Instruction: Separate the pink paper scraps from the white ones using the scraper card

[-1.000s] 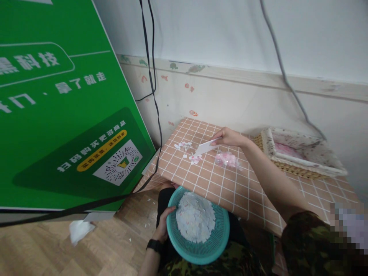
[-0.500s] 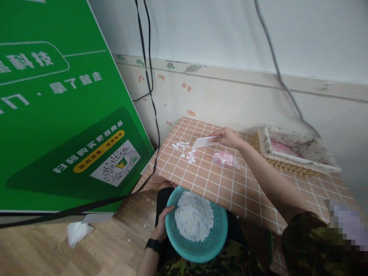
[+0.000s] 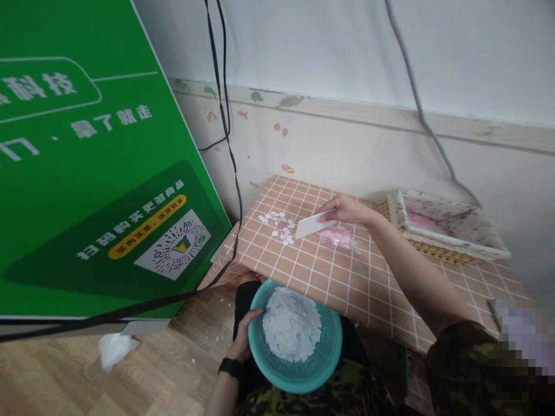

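Observation:
My left hand (image 3: 247, 332) grips the left rim of a teal plastic basket (image 3: 299, 378) at my lap, just below the table edge. Inside it lies a heap of small white paper pieces (image 3: 291, 326). Over the table, my right hand (image 3: 340, 209) pinches a flat white card (image 3: 313, 224), its lower edge tilted down toward the tabletop. Left of the card are scattered little white and pink paper bits (image 3: 286, 234). A clear plastic bag with pink contents (image 3: 337, 238) lies just below and right of the card.
The table has a brown checked cloth (image 3: 347, 277). A wicker basket with a cloth liner (image 3: 455, 245) stands at its back right. Left is a large green panel (image 3: 108, 173) with a black strap (image 3: 143, 303) across it. White plastic (image 3: 116, 349) lies on the floor.
My right hand has moved the card slightly right and toward me, from above the paper bits to their right side. My left hand stays on the teal basket.

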